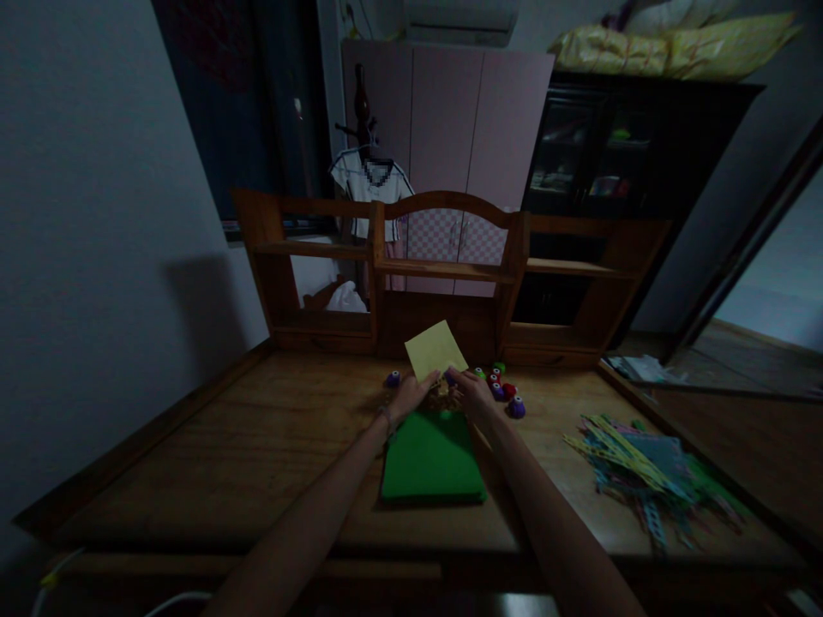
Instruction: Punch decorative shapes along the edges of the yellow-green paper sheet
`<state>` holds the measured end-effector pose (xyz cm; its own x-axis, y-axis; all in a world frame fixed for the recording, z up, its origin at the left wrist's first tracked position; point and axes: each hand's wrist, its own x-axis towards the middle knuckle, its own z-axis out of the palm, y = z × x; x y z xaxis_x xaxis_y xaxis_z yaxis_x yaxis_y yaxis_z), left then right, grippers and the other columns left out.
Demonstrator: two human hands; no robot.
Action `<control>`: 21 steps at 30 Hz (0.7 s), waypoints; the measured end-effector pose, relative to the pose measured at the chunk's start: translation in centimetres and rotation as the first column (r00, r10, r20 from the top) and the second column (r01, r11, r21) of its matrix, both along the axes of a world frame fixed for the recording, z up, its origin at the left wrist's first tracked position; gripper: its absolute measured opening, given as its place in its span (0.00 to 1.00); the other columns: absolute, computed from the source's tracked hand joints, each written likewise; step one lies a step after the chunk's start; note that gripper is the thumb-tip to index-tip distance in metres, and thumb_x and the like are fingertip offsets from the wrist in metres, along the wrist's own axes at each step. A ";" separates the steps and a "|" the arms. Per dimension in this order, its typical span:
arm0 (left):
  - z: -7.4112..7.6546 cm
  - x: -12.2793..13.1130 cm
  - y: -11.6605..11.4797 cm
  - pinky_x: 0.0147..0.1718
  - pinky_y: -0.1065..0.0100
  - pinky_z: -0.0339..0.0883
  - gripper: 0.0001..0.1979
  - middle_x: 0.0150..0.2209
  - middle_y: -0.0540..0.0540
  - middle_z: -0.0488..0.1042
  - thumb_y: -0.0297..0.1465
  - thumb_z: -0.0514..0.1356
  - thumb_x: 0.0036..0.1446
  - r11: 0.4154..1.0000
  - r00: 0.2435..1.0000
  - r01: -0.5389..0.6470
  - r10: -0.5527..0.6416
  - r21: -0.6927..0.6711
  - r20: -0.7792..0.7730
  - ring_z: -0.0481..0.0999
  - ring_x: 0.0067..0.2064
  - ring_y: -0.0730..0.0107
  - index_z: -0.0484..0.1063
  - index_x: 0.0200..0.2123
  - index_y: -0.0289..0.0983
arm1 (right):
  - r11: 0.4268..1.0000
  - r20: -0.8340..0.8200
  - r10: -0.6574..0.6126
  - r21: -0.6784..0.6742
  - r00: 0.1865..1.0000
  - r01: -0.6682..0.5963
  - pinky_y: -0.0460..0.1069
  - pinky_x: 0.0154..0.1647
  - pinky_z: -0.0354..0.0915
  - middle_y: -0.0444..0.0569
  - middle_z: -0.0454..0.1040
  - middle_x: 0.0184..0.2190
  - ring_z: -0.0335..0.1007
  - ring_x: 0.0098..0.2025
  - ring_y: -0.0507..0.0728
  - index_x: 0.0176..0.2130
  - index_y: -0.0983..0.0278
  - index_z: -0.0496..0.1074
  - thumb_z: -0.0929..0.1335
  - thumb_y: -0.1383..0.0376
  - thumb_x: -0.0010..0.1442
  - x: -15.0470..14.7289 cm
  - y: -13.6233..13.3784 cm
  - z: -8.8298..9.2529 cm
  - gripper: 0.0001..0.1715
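Observation:
Both my hands reach forward over a wooden desk and hold up a pale yellow sheet of paper by its lower edge. My left hand pinches the sheet's lower left part and my right hand pinches its lower right part. Something small sits between the hands under the sheet; I cannot make it out. A stack of green paper lies flat just below my hands. Several small coloured craft punches stand right of my right hand, and one purple punch stands left of my left hand.
A wooden shelf unit rises along the desk's back edge. A heap of coloured paper strips and scraps lies at the right. Behind stand a pink wardrobe, a dark cabinet and a hanging shirt. A wall is at the left.

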<state>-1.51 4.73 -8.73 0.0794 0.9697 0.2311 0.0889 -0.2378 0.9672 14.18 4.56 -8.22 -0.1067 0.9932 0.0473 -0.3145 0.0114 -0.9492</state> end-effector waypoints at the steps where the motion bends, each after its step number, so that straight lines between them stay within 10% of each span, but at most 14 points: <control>1: 0.1 0.0 -0.1 0.49 0.64 0.65 0.21 0.46 0.40 0.76 0.42 0.60 0.52 1.000 1.000 0.007 -0.006 -0.004 0.003 0.74 0.49 0.58 0.75 0.43 0.32 | 1.000 0.000 0.001 0.007 1.000 -0.001 0.45 0.22 0.57 0.44 0.68 0.21 0.62 0.23 0.50 0.26 0.63 0.69 0.73 0.56 0.45 0.1 0.1 -0.1 0.14; 21: -0.2 0.7 -0.1 0.50 0.63 0.66 0.22 0.48 0.39 0.74 0.40 0.62 0.51 0.993 0.996 0.066 -0.070 0.094 0.049 0.74 0.49 0.59 0.74 0.46 0.32 | 1.000 -0.009 -0.021 0.012 1.000 0.021 0.45 0.15 0.45 0.35 0.54 0.13 0.46 0.15 0.45 0.21 0.63 0.60 0.76 0.56 0.41 0.5 -0.2 0.2 0.24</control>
<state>-0.82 4.60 -8.96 0.1299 0.9369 0.3247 0.0192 -0.3298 0.9439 14.68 4.38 -8.00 -0.0854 0.9945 0.0599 -0.3226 0.0292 -0.9461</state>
